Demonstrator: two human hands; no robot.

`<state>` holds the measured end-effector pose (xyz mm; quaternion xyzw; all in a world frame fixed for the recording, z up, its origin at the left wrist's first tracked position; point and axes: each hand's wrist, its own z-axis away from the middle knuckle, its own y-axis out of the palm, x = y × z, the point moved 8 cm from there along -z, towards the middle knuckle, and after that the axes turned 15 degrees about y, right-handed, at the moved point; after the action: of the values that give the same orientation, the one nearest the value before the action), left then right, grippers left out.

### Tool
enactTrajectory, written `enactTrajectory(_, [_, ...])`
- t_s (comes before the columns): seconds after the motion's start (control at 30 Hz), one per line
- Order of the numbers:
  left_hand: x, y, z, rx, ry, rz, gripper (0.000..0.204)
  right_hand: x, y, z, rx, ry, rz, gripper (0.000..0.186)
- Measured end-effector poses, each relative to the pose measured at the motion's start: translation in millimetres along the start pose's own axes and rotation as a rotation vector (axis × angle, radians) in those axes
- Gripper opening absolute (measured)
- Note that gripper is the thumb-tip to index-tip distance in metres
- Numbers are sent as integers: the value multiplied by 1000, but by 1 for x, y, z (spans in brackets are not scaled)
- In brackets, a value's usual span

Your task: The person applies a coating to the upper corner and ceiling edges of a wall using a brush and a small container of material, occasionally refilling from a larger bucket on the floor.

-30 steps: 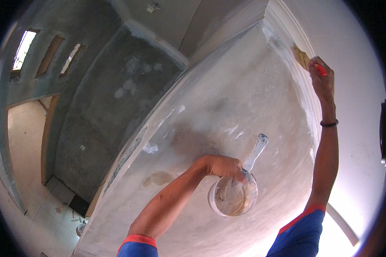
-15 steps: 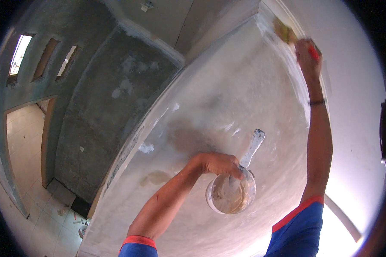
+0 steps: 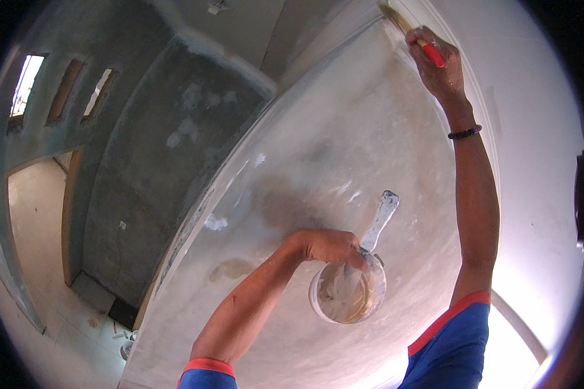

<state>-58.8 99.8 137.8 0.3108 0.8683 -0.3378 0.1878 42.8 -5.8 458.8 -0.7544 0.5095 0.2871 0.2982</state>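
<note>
High at the right, my right hand (image 3: 440, 65) is closed round a paintbrush (image 3: 401, 21) with a red-ended handle. The brush's bristles are at the top corner of the pale wall (image 3: 370, 136), beside the white moulding. Lower down, in the middle, my left hand (image 3: 336, 249) grips the rim of a round, clear-sided tub (image 3: 347, 301) with whitish, creamy stuff inside. A paint-smeared white handle (image 3: 381, 217) sticks up from the tub, next to my thumb. Its lower end is in the tub and cannot be made out.
White moulding (image 3: 477, 84) runs along the right edge of the pale wall. Left of the wall's edge are a rough grey wall (image 3: 169, 162), a doorway with a wooden frame (image 3: 71, 220) and a tiled floor (image 3: 78, 343). Small items (image 3: 126, 343) lie on the floor by the wall's foot.
My right hand has moved up and to the left with the paintbrush, along the wall's top edge to its corner. My left hand and the tub have barely shifted.
</note>
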Motion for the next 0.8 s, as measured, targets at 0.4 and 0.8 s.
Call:
enactTrajectory(0.4, [11, 1, -7, 35, 42, 26, 44, -7, -60, 41, -78, 145, 84, 16])
enactTrajectory(0.8, [13, 2, -4, 26, 26, 102, 43, -58, -20, 53, 108, 248, 500, 21])
